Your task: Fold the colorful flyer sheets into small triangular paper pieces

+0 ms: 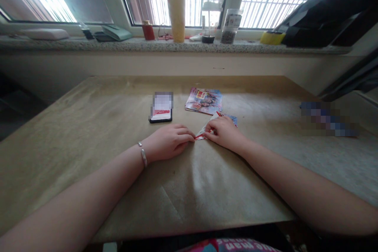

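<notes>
A folded piece of printed paper [219,117] with a red edge lies on the brown table [88,134], tapering to a point at its near left end. My left hand [168,141], with a silver bracelet at the wrist, pinches that pointed tip with fingers pressed together. My right hand [224,132] lies on top of the folded paper, fingers curled and pressing it down to the table. Most of the paper is hidden under that hand.
A phone [161,107] lies just beyond my left hand, and a stack of colourful printed sheets [204,100] beyond my right. A blurred blue object [327,120] rests at the table's right. The windowsill [88,44] holds a tall drink cup [176,8], jars and small items.
</notes>
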